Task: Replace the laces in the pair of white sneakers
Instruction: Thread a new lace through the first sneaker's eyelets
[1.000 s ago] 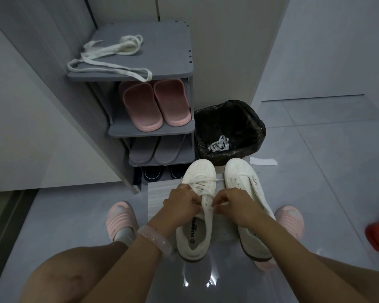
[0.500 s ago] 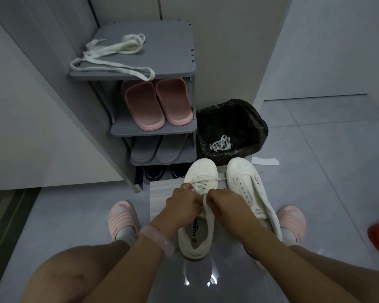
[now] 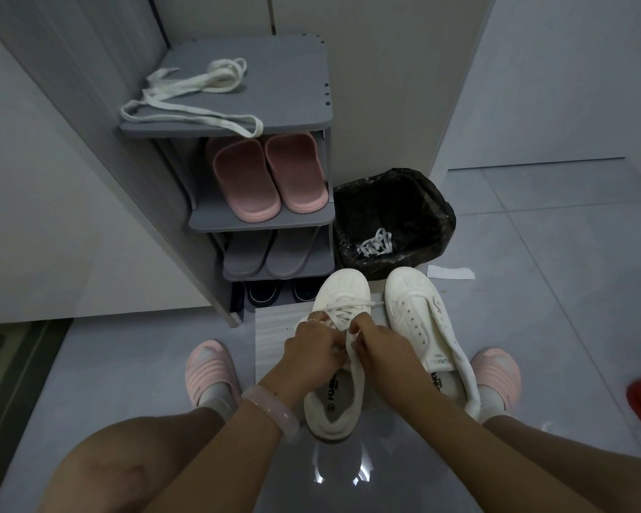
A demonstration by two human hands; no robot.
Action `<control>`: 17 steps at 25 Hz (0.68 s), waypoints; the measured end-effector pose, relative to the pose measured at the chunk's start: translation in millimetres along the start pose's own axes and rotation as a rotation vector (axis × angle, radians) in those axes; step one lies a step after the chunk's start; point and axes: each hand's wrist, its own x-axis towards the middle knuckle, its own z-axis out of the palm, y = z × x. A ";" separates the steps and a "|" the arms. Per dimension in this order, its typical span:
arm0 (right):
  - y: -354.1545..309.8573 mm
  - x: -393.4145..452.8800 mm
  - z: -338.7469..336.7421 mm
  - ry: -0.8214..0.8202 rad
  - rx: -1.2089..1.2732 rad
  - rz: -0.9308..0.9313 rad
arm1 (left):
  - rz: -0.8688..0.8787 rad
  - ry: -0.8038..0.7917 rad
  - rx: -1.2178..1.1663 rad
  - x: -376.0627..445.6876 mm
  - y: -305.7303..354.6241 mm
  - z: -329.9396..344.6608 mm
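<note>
I have both hands bunched over the upper eyelets of the left sneaker (image 3: 335, 372), fingers curled tight on its lace (image 3: 343, 314). My left hand (image 3: 311, 351) pinches one run of lace at the tongue, and my right hand (image 3: 380, 348) pinches the other end, whose flat tail droops from my fingers down across the shoe's opening. I keep the two grips almost touching so the lace stays taut while I work it through the last holes or start a knot; which of the two I cannot tell, since my knuckles hide the eyelets.

Just ahead of my fingers the crossed lacing already runs toward the toe, so I judge this shoe nearly done. Just to the right of my right hand stands the right sneaker (image 3: 422, 323), its eyelets bare, waiting its turn. Both shoes sit partly on a pale mat (image 3: 274, 338), which keeps them off the floor.

Beyond the toes, a bin (image 3: 433, 201) lined in black holds a crumpled white lace, likely a discarded one. Farther ahead and to the left, a spare lace (image 3: 189, 105) lies on the top of the grey shoe rack (image 3: 293, 79), within reach for the second shoe. Pink slippers (image 3: 267, 175) rest on the shelf below it.
</note>
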 end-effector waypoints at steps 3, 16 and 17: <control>2.6 -0.5 -0.5 0.026 -0.121 -0.109 | 0.030 0.085 -0.005 0.8 -0.7 1.3; 6.5 2.8 -5.4 -0.060 0.167 0.060 | -0.214 0.245 -1.523 -34.8 19.9 -115.9; 6.4 2.1 -4.8 -0.070 0.266 0.074 | -0.263 0.156 -1.402 -32.8 21.2 -103.1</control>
